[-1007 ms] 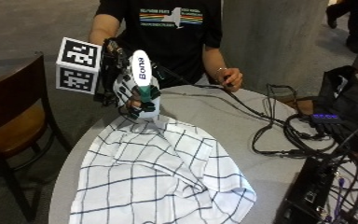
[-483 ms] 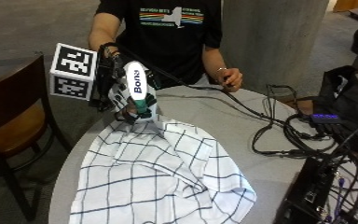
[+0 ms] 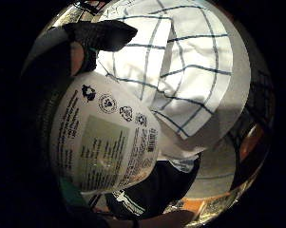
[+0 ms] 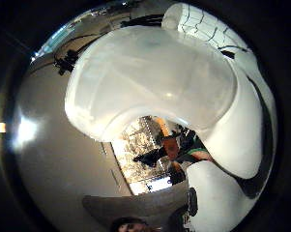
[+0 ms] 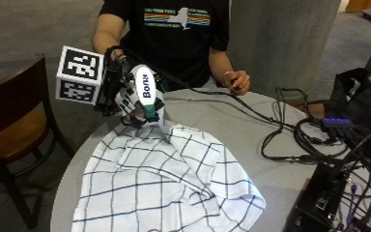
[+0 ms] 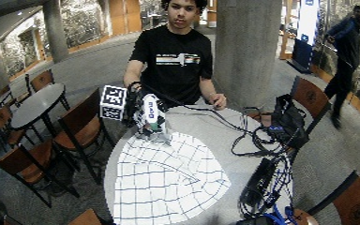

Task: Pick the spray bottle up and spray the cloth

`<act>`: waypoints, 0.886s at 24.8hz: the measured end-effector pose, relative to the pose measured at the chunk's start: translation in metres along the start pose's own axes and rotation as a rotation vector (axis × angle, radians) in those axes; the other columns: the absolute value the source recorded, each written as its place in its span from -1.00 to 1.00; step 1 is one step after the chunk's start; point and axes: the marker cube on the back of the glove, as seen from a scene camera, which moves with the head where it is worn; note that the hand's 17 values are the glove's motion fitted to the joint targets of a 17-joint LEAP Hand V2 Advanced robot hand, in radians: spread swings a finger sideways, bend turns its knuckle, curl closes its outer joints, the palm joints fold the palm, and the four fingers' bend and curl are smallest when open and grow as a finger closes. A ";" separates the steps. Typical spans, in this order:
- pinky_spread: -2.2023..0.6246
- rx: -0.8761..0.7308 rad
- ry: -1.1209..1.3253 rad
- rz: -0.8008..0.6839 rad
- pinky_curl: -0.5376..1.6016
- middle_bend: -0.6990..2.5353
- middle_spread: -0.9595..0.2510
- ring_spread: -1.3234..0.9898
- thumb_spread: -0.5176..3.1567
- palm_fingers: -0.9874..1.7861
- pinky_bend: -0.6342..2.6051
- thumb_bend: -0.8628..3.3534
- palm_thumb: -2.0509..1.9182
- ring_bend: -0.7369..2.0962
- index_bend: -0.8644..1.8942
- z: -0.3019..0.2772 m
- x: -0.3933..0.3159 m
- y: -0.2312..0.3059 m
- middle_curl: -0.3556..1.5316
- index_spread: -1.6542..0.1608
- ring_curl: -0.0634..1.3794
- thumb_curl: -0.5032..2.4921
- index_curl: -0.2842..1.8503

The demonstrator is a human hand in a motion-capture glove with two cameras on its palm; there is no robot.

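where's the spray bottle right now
In the outside view the spray bottle is in the gloved right hand, tilted over the far edge of the checked cloth on the round table.

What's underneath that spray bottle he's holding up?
The spray bottle, gripped by the gloved right hand, hangs tilted over the near edge of a checked cloth spread on the round table. Whatever the cloth covers cannot be seen.

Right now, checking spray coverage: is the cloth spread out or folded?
Mostly spread: the checked cloth lies open over the table, rumpled, with a fold near its right edge. The hand holds the spray bottle above its far end.
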 end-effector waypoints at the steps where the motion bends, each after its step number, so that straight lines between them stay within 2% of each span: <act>1: 0.76 -0.003 0.002 0.000 -0.33 -0.29 0.36 0.05 -0.47 0.54 -0.52 -0.61 0.51 -0.21 -0.09 0.000 0.000 0.001 -0.09 0.61 -0.34 -0.19 -0.20; 22: 0.74 -0.027 0.000 -0.025 -0.31 -0.28 0.36 0.04 -0.46 0.54 -0.52 -0.61 0.50 -0.21 -0.09 0.008 -0.002 0.013 -0.08 0.61 -0.33 -0.18 -0.19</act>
